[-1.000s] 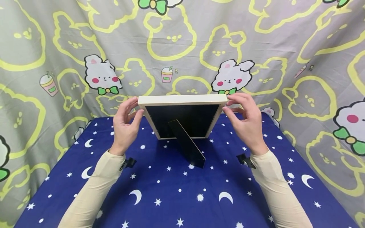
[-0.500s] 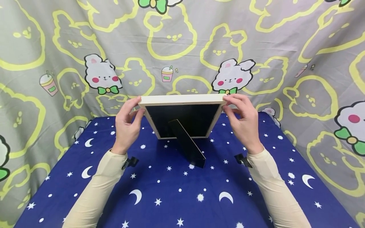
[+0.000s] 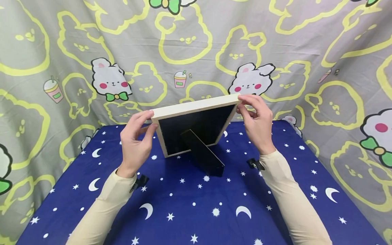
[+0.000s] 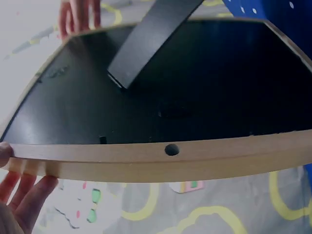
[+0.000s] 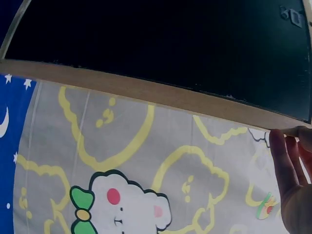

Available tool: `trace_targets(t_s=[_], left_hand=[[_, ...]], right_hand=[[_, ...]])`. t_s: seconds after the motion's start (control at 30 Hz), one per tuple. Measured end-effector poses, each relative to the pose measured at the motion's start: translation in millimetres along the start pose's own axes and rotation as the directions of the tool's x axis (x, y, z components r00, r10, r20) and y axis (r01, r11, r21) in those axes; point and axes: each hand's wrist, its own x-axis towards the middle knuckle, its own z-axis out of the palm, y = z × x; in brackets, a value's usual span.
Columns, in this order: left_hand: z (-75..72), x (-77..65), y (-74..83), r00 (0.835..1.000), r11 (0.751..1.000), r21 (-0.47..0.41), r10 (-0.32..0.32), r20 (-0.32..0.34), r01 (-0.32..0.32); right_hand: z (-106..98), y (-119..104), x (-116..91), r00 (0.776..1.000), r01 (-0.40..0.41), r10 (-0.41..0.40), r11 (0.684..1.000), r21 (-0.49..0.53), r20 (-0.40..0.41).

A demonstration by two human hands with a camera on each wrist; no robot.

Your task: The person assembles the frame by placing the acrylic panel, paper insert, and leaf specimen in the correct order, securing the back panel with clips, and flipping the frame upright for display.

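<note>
A picture frame (image 3: pixel 174 136) with a pale wooden rim and black back faces me from behind, its black easel leg (image 3: pixel 205 156) angled out toward me. My left hand (image 3: pixel 136 143) pinches the frame's upper left corner between thumb and fingers. At the upper right corner, my right hand (image 3: pixel 257 122) grips it the same way, and that corner sits higher than the left. The left wrist view shows a round hole in the wooden edge (image 4: pixel 219 148) beside the black backing (image 4: pixel 219 83). A small metal hanger (image 5: pixel 295 17) appears in the right wrist view. The frame's front is hidden.
A dark blue cloth (image 3: pixel 183 217) with white moons and stars covers the table. Behind and at both sides hangs a grey curtain (image 3: pixel 196 30) printed with yellow outlines and white cartoon animals. A black strap mount sits on each wrist.
The picture frame was level and has now tilted and turned, its right side rising and its left side coming lower and nearer. Both hands moved with it; the leg's foot shifted slightly right.
</note>
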Motion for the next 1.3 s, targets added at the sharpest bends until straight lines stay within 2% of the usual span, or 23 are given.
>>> trace_targets(t_s=[0.2,0.3,0.4,0.53,0.63,0.73,0.93,1.17,1.3], left_hand=[[5.6,-6.6,24.4,0.997,0.992,0.101,0.076,0.015,-0.077],[10.1,-10.3,36.0,0.99,0.977,0.157,0.14,0.035,-0.144],[17.3,-12.7,47.4,0.971,0.947,0.217,0.234,0.044,-0.238],[29.8,-15.3,63.6,0.937,0.898,0.277,0.348,0.031,-0.342],[38.3,-17.1,74.4,0.918,0.87,0.306,0.394,0.041,-0.387],[43.9,-18.1,82.3,0.911,0.855,0.319,0.406,0.075,-0.408],[46.8,-20.2,87.8,0.912,0.856,0.316,0.391,0.122,-0.409],[47.2,-21.5,88.8,0.909,0.857,0.305,0.393,0.138,-0.416],[45.9,-21.6,88.2,0.912,0.861,0.299,0.386,0.142,-0.411]], right_hand=[[8,13,12,0.999,-0.039,0.038,0.998,0.055,0.002],[13,21,18,0.999,-0.054,0.053,0.995,0.086,0.005],[19,27,23,0.998,-0.067,0.065,0.991,0.118,0.014],[27,33,27,0.995,-0.101,0.098,0.983,0.156,0.029],[31,36,29,0.991,-0.135,0.13,0.972,0.191,0.039],[34,36,31,0.987,-0.163,0.157,0.961,0.222,0.045],[33,36,31,0.983,-0.181,0.173,0.958,0.224,0.056],[30,9,25,0.987,-0.161,0.154,0.968,0.19,0.053],[28,5,22,0.985,-0.166,0.158,0.976,0.138,0.062]])
